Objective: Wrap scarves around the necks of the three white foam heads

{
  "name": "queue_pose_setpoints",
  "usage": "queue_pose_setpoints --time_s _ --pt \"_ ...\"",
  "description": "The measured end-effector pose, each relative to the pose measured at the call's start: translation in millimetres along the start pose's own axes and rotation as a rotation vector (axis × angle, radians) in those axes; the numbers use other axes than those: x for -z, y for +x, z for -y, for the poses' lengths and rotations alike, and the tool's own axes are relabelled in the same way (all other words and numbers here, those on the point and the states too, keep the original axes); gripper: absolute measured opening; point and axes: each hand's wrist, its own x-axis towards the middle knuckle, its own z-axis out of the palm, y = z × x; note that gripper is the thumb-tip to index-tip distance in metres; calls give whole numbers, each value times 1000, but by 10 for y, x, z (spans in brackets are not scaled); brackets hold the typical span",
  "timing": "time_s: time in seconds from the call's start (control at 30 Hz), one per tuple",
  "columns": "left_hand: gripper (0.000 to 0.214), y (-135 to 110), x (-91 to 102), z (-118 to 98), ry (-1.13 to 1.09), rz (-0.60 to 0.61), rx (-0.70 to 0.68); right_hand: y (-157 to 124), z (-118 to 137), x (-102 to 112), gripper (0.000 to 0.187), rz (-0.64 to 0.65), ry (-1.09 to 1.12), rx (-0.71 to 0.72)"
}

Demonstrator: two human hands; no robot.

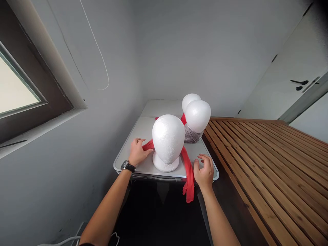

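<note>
Slatted wood (pixel 256 153) spreads at three o'clock from my bench (pixel 137 133). On it stands the front foam head (pixel 168 140), two rear heads (pixel 197 115) at its one o'clock. A red scarf (pixel 188 169) shows at its nine and five; grey cloth (pixel 191 135) lies beneath the nearer rear head. My left hand (pixel 138 151), at nine, has fingers parted about the scarf; contact I cannot tell. My right hand (pixel 205 171), at four, curls loosely, empty.

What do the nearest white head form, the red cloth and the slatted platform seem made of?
White head form: probably polystyrene foam, slightly shiny, given its pebbled surface. Red cloth: thin matte fabric, fibre unclear, draping in soft folds. Slatted platform: apparently wood, satin-looking, with visible grain.
</note>
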Motion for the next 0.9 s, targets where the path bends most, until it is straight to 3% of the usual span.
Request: queue_pose_setpoints --time_s 0.13,0.23,0.37,0.53,0.7,0.9 --pt "19 404 56 -117 -55 153 -2 1 -1 12 15 -3 11 -37" --pt "23 806 262 -425 -203 141 50 14 -32 33 15 -16 43 -60" --pt "31 1520 649 -1141 -447 185 -47 7 -89 41 18 -37 73 -107" --pt "11 2243 1156 -2235 -605 212 -211 5 -83 74 21 -22 112 -153" --pt "14 2377 1604 -3179 -576 201 -453 400 28 315 25 -102 202 -103" --pt "10 2196 1917 -3942 -574 176 -646 1503 562 865 31 -206 254 146"
